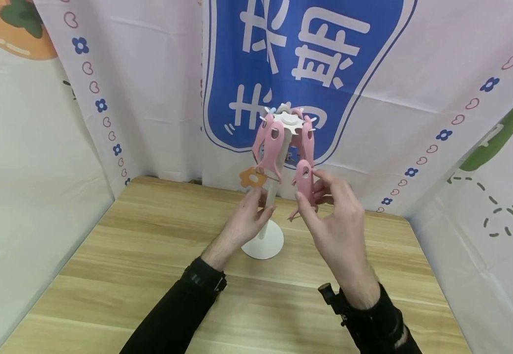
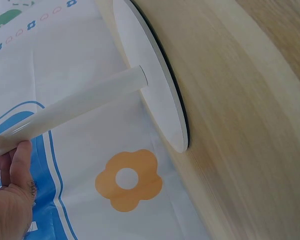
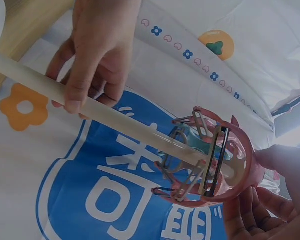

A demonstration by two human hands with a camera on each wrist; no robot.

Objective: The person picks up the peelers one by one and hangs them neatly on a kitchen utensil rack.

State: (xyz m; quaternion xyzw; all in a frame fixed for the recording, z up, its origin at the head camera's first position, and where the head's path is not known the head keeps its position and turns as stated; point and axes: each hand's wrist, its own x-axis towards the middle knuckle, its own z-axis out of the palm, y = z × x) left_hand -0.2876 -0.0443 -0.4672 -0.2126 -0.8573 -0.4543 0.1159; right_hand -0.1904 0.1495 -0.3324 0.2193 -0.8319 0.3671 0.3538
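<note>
A white stand has a slim pole, a round base and a notched top disc with short pegs. My left hand holds the pole midway, thumb and fingers on either side. In my right hand a pink peeler is pinched near the stand's right side, its blade end down. Several pink peelers hang from the pegs. In the right wrist view a pale blue peeler shows among them, behind the held peeler's blade.
The stand's base sits on a wooden table. Close behind rises a white cloth backdrop with a blue printed sign. Printed cloth walls border the table left and right.
</note>
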